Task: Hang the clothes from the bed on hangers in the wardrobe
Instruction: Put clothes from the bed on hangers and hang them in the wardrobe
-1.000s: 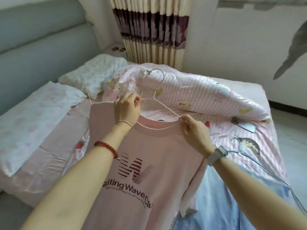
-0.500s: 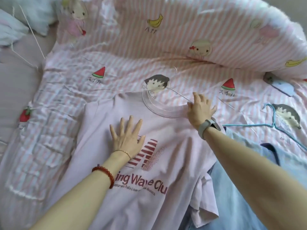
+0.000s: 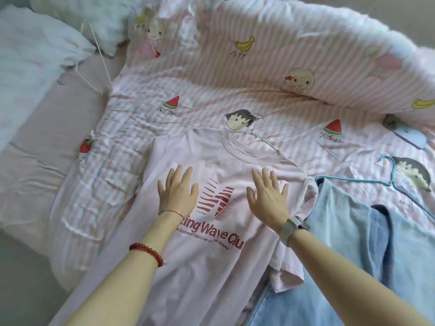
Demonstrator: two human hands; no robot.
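Both hands flat: left hand (image 3: 177,194) and right hand (image 3: 267,196) press the pink T-shirt (image 3: 211,267), fingers straight, gripping nothing.
White wire hanger (image 3: 256,135) sits in its collar at frame centre; hanging it in the wardrobe remains, as does the blue garment (image 3: 353,243).

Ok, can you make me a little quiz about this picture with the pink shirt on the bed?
1. True or false: both hands lie flat with straight fingers on the pink T-shirt.
2. Which hanger has its hook poking out of the pink T-shirt's collar? A) the silver wire hanger B) the blue hanger C) neither
3. Fill in: the grey watch is on the ___ wrist.

Key:
1. True. The left hand and the right hand rest open on the chest print.
2. A. The blue hanger lies apart on the striped bedcover, by the light blue garment.
3. right
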